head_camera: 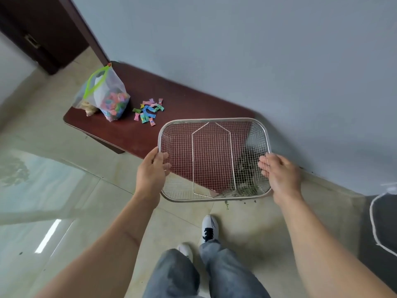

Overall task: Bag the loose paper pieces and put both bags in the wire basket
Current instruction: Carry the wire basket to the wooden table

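Observation:
A rectangular wire basket point(214, 121) hangs in the air over the near right end of a dark red table point(182, 100). My left hand point(152, 171) grips its left rim and my right hand point(279, 173) grips its right rim. The basket is empty. A small pile of colourful loose paper pieces point(148, 111) lies on the table. Left of the pile stands a clear zip bag point(111, 97) with a green seal, open at the top, holding colourful pieces. Behind it lies a second clear bag point(82, 102) with pale contents.
The table stands against a grey-blue wall point(257, 50). A dark wooden door point(43, 29) is at the upper left. Glossy floor tiles point(64, 190) lie around my feet. A dark object with a white edge point(382, 222) sits at the right.

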